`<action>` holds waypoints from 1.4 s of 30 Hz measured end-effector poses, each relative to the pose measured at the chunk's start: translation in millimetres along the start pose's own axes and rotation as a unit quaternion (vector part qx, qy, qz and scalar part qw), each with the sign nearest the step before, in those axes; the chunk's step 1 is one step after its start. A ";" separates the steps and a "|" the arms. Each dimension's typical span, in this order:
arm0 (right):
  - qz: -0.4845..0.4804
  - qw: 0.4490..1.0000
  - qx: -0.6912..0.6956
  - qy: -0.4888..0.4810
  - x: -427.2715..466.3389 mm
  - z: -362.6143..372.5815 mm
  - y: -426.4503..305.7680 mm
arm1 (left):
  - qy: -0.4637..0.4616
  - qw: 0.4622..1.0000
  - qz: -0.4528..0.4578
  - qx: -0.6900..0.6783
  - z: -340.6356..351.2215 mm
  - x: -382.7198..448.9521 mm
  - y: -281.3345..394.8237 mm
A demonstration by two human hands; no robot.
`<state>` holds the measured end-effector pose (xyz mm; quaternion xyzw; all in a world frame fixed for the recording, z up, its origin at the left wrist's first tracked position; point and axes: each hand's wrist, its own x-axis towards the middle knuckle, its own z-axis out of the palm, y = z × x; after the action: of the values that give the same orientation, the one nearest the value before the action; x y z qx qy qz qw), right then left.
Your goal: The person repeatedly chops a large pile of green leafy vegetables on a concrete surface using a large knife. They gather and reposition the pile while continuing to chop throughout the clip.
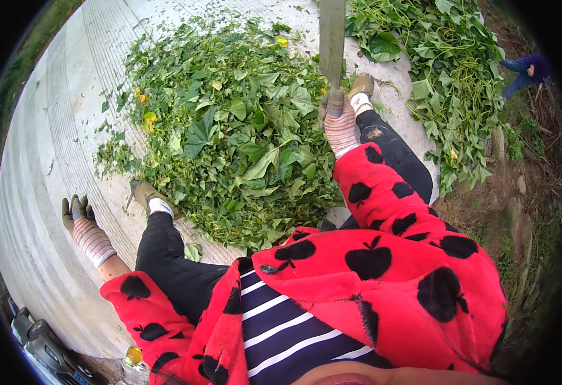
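My right hand (339, 118), in a striped knit work glove with dark coated fingers, is closed around the grip of a long flat metal blade (331, 43). The blade points away from me past the top of the view; its handle is hidden in my fist. A heap of chopped green leaves (233, 139) lies between my spread legs, just left of that hand. Off to the left, my left hand (87, 228) wears a matching glove and hangs over the concrete with its fingers apart, holding nothing.
Uncut leafy vines (449, 82) are piled along the right edge of the ribbed concrete road (45, 192). A person (526, 72) in blue is beyond them. A parked vehicle (50, 346) shows at lower left, near a yellow and clear container (133, 357). Weedy ground (517, 231) borders the right.
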<state>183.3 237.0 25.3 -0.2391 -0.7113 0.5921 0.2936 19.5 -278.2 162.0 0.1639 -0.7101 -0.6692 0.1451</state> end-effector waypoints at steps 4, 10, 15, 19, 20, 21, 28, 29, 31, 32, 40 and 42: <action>0.581 0.792 -0.181 -0.048 -66.1 24.7 53.1 | -0.007 0.998 0.020 0.066 2.9 2.1 -3.9; 0.404 0.912 0.002 -0.066 -72.2 -2.9 51.2 | -0.032 0.998 0.009 0.050 2.8 4.4 -11.3; 0.316 0.859 -0.147 -0.376 -62.5 -40.1 -27.2 | -0.047 0.997 0.026 0.055 -3.8 1.8 -9.9; 0.079 0.622 -0.399 -0.669 -46.8 -70.6 -37.7 | -0.033 0.997 0.005 0.071 -8.9 4.0 -12.6; 0.058 0.596 -0.414 -0.685 -38.7 -74.3 -34.2 | -0.019 0.998 0.008 0.054 -10.8 5.1 -14.3; 0.040 0.565 -0.441 -0.696 -29.6 -76.7 -31.2 | -0.017 0.998 0.003 0.059 -13.5 6.8 -15.4; -0.066 0.624 -0.524 -0.576 53.7 -30.1 -51.2 | -0.024 0.997 -0.004 0.077 -17.8 10.2 -20.9; -0.078 0.630 -0.535 -0.557 61.8 -20.0 -60.9 | -0.027 0.997 0.003 0.070 -15.9 9.4 -20.4; -0.117 0.643 -0.539 -0.532 75.2 -2.8 -85.3 | -0.026 0.997 -0.008 0.068 -13.0 7.6 -17.9; -0.135 0.677 -0.501 -0.523 79.3 4.8 -98.7 | -0.027 0.997 -0.008 0.067 -12.2 5.8 -16.9; 0.048 0.941 0.195 -0.274 -16.6 58.3 -62.1 | -0.021 0.997 0.002 0.068 -17.8 6.0 -15.0; 0.179 0.926 0.232 -0.239 -70.0 77.0 1.1 | -0.019 0.998 0.010 0.064 -19.8 4.8 -17.9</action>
<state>179.2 135.0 5.1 -0.1394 -0.5488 0.8226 0.0517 24.2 -299.0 145.2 0.1531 -0.7558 -0.6238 0.1274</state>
